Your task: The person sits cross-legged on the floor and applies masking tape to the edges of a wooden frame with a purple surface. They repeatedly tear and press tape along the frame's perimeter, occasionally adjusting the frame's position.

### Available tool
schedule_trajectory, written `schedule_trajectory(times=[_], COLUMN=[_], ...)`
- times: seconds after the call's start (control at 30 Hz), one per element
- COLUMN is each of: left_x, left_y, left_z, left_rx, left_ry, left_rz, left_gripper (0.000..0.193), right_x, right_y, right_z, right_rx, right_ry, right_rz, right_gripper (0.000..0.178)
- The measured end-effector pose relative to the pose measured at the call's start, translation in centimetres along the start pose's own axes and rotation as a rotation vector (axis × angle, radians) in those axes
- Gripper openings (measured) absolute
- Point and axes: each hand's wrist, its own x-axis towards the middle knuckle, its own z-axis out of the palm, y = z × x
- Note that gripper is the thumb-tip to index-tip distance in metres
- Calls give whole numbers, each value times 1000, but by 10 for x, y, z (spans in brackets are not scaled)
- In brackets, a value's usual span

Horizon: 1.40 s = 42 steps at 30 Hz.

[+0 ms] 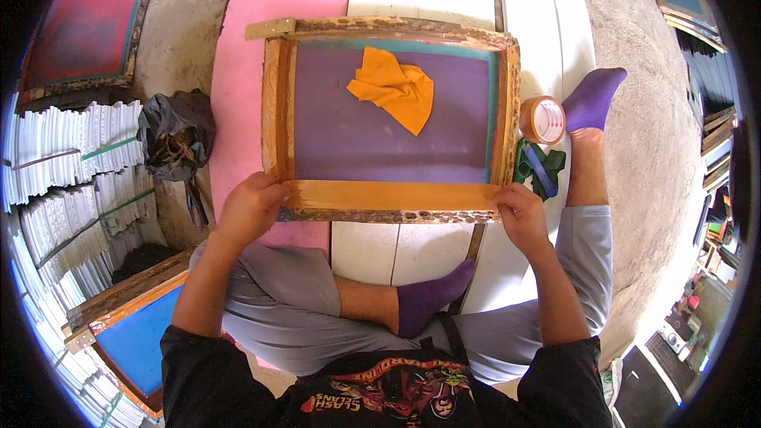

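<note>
A wooden screen-printing frame with purple mesh lies flat in front of me. Along its near side a strip of brown packing tape stretches from one corner to the other. The fingers of my left hand pinch the strip's left end at the near left corner. At the near right corner, my right hand pinches the other end. Whether the strip is stuck down along its whole length I cannot tell. A crumpled orange cloth rests on the far part of the mesh.
Right of the frame stand a roll of brown tape and a dark green bundle with a blue piece. My sock-covered foot is beside them. Paper stacks, a black bag and a red-meshed frame are at left.
</note>
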Motion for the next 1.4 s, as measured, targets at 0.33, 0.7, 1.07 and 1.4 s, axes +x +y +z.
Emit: schedule_trajectory(times=[0.33, 0.7, 1.07, 1.4], left_x=[5, 7, 9, 12], left_y=[5, 7, 6, 7], left_z=[-6, 1, 4, 2], left_rx=[-39, -18, 15, -7], left_ry=[-12, -92, -139, -169], left_rz=[17, -38, -30, -20], left_gripper=[26, 28, 29, 25], right_x=[1, 9, 15, 20], right_y=[-5, -2, -16, -8], right_z=[-13, -10, -9, -13], right_rx=[22, -87, -230, -102], right_ry=[-132, -146, -187, -183], right_rz=[-9, 91, 191, 257], right_gripper=[24, 23, 19, 19])
